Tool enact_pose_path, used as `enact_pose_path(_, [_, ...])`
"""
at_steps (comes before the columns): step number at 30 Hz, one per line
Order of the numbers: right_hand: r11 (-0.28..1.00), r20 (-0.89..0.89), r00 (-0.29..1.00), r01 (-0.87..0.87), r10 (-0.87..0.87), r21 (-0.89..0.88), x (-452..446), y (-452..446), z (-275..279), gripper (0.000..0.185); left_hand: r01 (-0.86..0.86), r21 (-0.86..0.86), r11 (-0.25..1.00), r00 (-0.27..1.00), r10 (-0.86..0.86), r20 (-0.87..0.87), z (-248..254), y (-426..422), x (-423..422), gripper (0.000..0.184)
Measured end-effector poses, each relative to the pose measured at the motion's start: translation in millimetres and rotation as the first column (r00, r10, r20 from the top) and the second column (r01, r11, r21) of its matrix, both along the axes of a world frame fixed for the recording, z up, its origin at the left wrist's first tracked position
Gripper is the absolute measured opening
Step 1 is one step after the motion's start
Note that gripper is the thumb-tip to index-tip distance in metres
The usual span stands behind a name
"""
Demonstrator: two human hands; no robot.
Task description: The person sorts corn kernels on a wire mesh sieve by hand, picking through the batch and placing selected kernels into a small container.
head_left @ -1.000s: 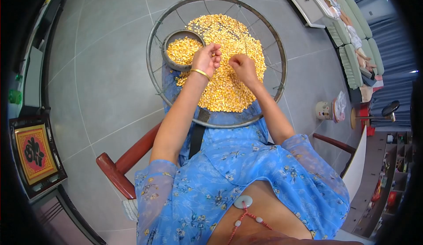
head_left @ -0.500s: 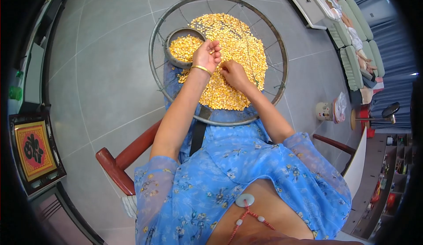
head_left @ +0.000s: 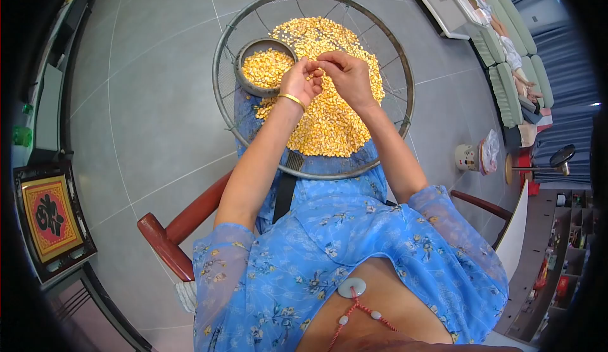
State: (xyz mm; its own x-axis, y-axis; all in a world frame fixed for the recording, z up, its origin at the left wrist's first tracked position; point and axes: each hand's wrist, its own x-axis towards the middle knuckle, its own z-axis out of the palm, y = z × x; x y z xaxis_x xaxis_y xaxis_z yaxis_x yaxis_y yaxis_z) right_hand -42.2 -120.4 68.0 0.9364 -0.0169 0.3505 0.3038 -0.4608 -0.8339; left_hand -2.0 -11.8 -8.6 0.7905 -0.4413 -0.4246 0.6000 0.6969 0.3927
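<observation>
A wide round sieve (head_left: 410,99) with a metal rim and mesh base rests over my lap, with a spread of yellow corn kernels (head_left: 329,124) on it. Inside it, at the upper left, a dark round bowl (head_left: 244,81) contains more kernels. My left hand (head_left: 301,82) is palm up beside the bowl's right edge, its fingers curled; any contents are hidden. Above the kernels, my right hand (head_left: 348,78) pinches with thumb and forefinger right at the left fingertips. What lies in the pinch is too small to make out.
A red wooden chair arm (head_left: 183,222) is at my left. On the right floor stand a patterned tub (head_left: 465,157) and a clear plastic bag (head_left: 488,152). Another person's legs (head_left: 500,26) show on the pale green sofa (head_left: 506,95). A framed panel (head_left: 49,216) stands far left.
My right hand has risen from the kernels, moving up to meet the left fingertips. My left hand stays beside the bowl, turned slightly, its fingers now more curled.
</observation>
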Motion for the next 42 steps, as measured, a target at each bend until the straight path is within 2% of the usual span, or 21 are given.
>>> enact_pose_path(1, [0.998, -0.012, 0.999, -0.038, 0.039, 0.050, -1, 3, 2, 0.009, -0.002, -0.001, 1.000, 1.000, 0.002, 0.002, 1, 0, 0, 0.034])
enact_pose_path(3, [0.999, 0.029, 0.999, -0.044, 0.044, -0.006, 1, -3, -2, 0.010, 0.030, -0.047, 0.998, 0.999, -0.031, -0.017, 1, 0, 1, 0.037])
enact_pose_path(5, [0.988, 0.002, 0.999, -0.043, 0.044, -0.150, 1, -9, -6, 0.012, 0.025, -0.046, 0.999, 1.000, -0.025, -0.003, 1, 0, 1, 0.036])
enact_pose_path(9, [0.976, -0.069, 0.993, -0.106, 0.094, -0.188, -1, -7, -7, 0.014, 0.006, -0.015, 1.000, 0.997, -0.005, 0.078, 6, -2, -3, 0.032])
enact_pose_path(11, [0.999, 0.056, 0.998, 0.013, -0.014, 0.033, 6, -12, -20, 0.015, 0.009, -0.023, 1.000, 0.998, -0.008, 0.066, 1, 2, -1, 0.030])
enact_pose_path(13, [0.998, 0.001, 0.998, 0.057, -0.057, 0.023, 9, -23, -32, 0.014, 0.015, -0.031, 0.999, 0.998, -0.014, 0.055, -3, 7, 4, 0.028])
enact_pose_path(15, [0.963, -0.080, 0.996, 0.017, -0.040, -0.270, 10, -37, -61, 0.013, -0.088, -0.065, 0.994, 0.996, 0.089, 0.014, -5, 9, 7, 0.025])
enact_pose_path(17, [0.873, -0.178, 0.984, -0.072, -0.017, -0.483, 1, -36, -77, 0.013, -0.111, -0.078, 0.991, 0.994, 0.113, 0.010, -1, 9, 6, 0.023])
enact_pose_path(19, [0.813, -0.175, 0.984, -0.080, -0.027, -0.577, -3, -34, -98, 0.013, -0.098, -0.054, 0.994, 0.994, 0.100, 0.035, 0, 9, 4, 0.021])
enact_pose_path(23, [0.839, -0.155, 0.986, -0.035, -0.059, -0.542, 1, -40, -102, 0.011, -0.092, -0.021, 0.996, 0.995, 0.093, 0.042, -1, 7, 2, 0.020])
enact_pose_path(25, [0.915, -0.137, 0.989, -0.008, -0.052, -0.404, 4, -45, -83, 0.010, -0.092, -0.015, 0.996, 0.995, 0.092, 0.046, 0, 7, 3, 0.020])
enact_pose_path(27, [0.930, -0.142, 0.987, 0.016, -0.073, -0.367, 9, -47, -69, 0.008, -0.091, -0.010, 0.996, 0.995, 0.091, 0.049, -1, 6, 2, 0.020])
enact_pose_path(29, [0.984, -0.129, 0.986, 0.082, -0.103, -0.156, 11, -39, -47, 0.008, -0.053, 0.013, 0.999, 0.996, 0.052, 0.067, -3, 7, 3, 0.027])
enact_pose_path(31, [0.986, -0.114, 0.989, 0.076, -0.094, -0.150, 11, -24, -21, 0.008, -0.030, 0.014, 0.999, 0.999, 0.030, 0.042, -4, 4, 2, 0.029])
enact_pose_path(33, [0.994, -0.054, 0.993, -0.106, 0.107, 0.015, 5, -6, 3, 0.009, -0.008, 0.013, 1.000, 1.000, 0.007, 0.018, -1, 2, 1, 0.030])
enact_pose_path(35, [0.994, 0.013, 0.994, -0.109, 0.109, -0.016, 12, -9, -5, 0.011, 0.026, -0.027, 0.999, 0.999, -0.027, -0.030, 5, 2, 0, 0.036])
enact_pose_path(37, [0.987, 0.046, 0.997, 0.066, -0.060, -0.150, 21, -20, -23, 0.011, 0.010, -0.048, 0.999, 1.000, -0.010, -0.003, 2, 6, 2, 0.036])
enact_pose_path(38, [0.978, -0.048, 0.995, 0.076, -0.087, -0.196, 19, -25, -31, 0.011, 0.001, -0.066, 0.998, 1.000, 0.000, 0.020, -1, 7, 2, 0.036])
enact_pose_path(39, [0.977, -0.047, 0.995, 0.077, -0.088, -0.197, 18, -29, -46, 0.011, 0.002, -0.067, 0.998, 1.000, -0.001, 0.022, -2, 8, 4, 0.036])
enact_pose_path(41, [0.900, -0.114, 0.993, -0.088, 0.043, -0.428, 19, -39, -85, 0.012, -0.043, -0.053, 0.998, 0.999, 0.043, 0.010, -5, 8, 7, 0.036])
enact_pose_path(42, [0.899, -0.114, 0.992, -0.090, 0.044, -0.428, 18, -39, -96, 0.012, -0.044, -0.054, 0.998, 0.999, 0.045, 0.009, -3, 8, 6, 0.036])
